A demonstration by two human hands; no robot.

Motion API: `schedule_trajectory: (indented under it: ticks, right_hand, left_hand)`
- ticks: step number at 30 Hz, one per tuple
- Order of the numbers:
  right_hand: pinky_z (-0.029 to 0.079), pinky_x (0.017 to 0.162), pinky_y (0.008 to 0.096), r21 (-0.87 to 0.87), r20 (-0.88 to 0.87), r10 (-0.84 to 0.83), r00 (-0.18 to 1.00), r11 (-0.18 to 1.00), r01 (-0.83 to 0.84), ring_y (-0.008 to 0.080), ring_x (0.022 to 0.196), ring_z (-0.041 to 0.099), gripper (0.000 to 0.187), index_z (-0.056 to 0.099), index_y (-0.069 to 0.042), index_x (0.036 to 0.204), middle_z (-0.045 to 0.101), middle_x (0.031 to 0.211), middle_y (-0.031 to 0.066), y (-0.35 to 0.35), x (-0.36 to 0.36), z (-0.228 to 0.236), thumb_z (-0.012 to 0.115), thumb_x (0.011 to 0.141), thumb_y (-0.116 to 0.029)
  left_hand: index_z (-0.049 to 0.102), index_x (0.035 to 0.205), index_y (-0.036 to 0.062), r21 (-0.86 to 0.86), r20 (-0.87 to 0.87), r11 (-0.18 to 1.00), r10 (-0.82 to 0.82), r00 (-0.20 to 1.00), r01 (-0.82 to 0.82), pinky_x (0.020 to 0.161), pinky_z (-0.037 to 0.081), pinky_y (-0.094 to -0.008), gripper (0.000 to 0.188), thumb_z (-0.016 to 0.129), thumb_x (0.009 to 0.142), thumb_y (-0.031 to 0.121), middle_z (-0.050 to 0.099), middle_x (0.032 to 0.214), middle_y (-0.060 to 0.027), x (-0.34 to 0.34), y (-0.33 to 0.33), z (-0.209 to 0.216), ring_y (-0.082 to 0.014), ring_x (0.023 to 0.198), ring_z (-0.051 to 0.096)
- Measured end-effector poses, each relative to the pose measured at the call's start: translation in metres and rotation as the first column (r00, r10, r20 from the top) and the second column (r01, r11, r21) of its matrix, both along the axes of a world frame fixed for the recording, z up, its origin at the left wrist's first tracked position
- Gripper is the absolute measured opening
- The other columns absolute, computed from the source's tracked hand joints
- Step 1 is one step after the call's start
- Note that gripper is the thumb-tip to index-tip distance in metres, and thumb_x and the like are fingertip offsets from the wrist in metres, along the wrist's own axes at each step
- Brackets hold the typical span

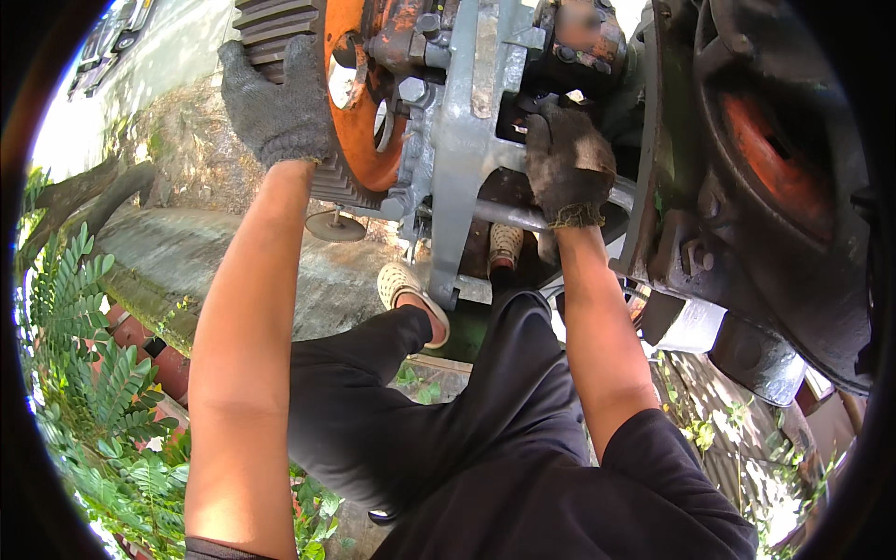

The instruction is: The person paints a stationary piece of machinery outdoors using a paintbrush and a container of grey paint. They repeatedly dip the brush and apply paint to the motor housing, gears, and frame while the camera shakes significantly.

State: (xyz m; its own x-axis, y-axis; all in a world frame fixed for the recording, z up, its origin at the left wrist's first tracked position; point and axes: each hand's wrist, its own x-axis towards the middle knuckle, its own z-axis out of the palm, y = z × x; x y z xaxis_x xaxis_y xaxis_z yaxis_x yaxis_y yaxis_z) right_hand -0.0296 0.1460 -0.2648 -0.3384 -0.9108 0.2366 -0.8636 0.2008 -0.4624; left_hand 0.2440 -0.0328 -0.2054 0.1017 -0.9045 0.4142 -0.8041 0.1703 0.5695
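Observation:
My left hand, in a dark grey knitted glove, lies across the toothed rim of a large gear wheel with an orange web. Thumb and one outer finger are spread to the rim's two sides; the other fingers curl out of sight over the teeth. My right hand, in a soiled dark glove, is closed beside the grey metal frame, below a dark and orange housing. Its fingertips are hidden, so what they hold does not show.
At right stands a large black casing with a reddish-orange recess. A grey crossbar runs below my right hand. My feet, in cream clogs, stand by the frame. A concrete ledge, a branch and leafy plants lie left.

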Motion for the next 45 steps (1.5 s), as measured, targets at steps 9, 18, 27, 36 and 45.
schedule_trajectory:
  ticks: [9, 18, 27, 36, 45]
  right_hand:
    - [0.059, 0.083, 0.0498, 0.094, 0.064, -0.104, 0.993, 0.991, 0.098, 0.0388, 0.093, 0.074, 0.024, 0.082, -0.014, 0.106, 0.077, 0.102, 0.0169, -0.006, 0.010, 0.001, 0.066, 0.097, -0.029]
    - [0.058, 0.086, 0.0476, 0.100, 0.130, -0.069, 0.989, 0.993, 0.056, 0.0366, 0.095, 0.074, 0.029, 0.084, -0.015, 0.102, 0.078, 0.103, 0.0121, -0.006, 0.016, 0.012, 0.060, 0.100, -0.031]
    - [0.057, 0.083, 0.0505, 0.003, 0.072, -0.013, 0.997, 1.000, 0.012, 0.0414, 0.092, 0.073, 0.025, 0.081, -0.007, 0.103, 0.076, 0.098, 0.0194, 0.002, 0.011, -0.001, 0.069, 0.102, -0.029]
    - [0.058, 0.074, 0.0436, -0.176, -0.050, -0.036, 0.998, 0.984, 0.027, 0.0359, 0.080, 0.072, 0.020, 0.076, -0.010, 0.089, 0.073, 0.087, 0.0138, 0.003, 0.014, -0.010, 0.070, 0.099, -0.026]
    - [0.059, 0.080, 0.0514, 0.046, -0.152, -0.099, 0.983, 0.993, 0.107, 0.0402, 0.086, 0.073, 0.038, 0.074, -0.009, 0.081, 0.075, 0.089, 0.0165, 0.002, 0.014, -0.004, 0.059, 0.102, -0.037]
  left_hand:
    - [0.062, 0.129, 0.0045, -0.121, 0.080, 0.991, 0.071, 0.994, -0.061, 0.089, 0.053, -0.0480, 0.059, 0.075, 0.092, 0.049, 0.074, 0.109, -0.0194, -0.012, 0.006, 0.004, -0.0379, 0.099, 0.070]
    - [0.046, 0.156, -0.0096, -0.062, -0.076, 0.995, 0.079, 0.994, -0.084, 0.119, 0.043, -0.0452, 0.080, 0.076, 0.093, 0.029, 0.057, 0.151, -0.0310, -0.018, 0.015, 0.006, -0.0406, 0.141, 0.056]
    - [0.062, 0.140, -0.0049, -0.088, 0.007, 0.996, 0.008, 1.000, -0.008, 0.103, 0.052, -0.0513, 0.076, 0.078, 0.092, 0.052, 0.070, 0.126, -0.0276, -0.004, 0.009, 0.002, -0.0434, 0.116, 0.068]
    - [0.056, 0.149, -0.0061, -0.164, 0.062, 0.985, 0.057, 0.996, -0.046, 0.113, 0.046, -0.0473, 0.072, 0.069, 0.099, 0.044, 0.063, 0.143, -0.0290, -0.004, 0.016, -0.002, -0.0427, 0.132, 0.061]
    - [0.055, 0.151, -0.0058, -0.182, -0.014, 0.982, 0.051, 0.999, -0.053, 0.118, 0.043, -0.0512, 0.081, 0.077, 0.094, 0.046, 0.057, 0.151, -0.0334, -0.009, 0.015, 0.007, -0.0468, 0.140, 0.056]
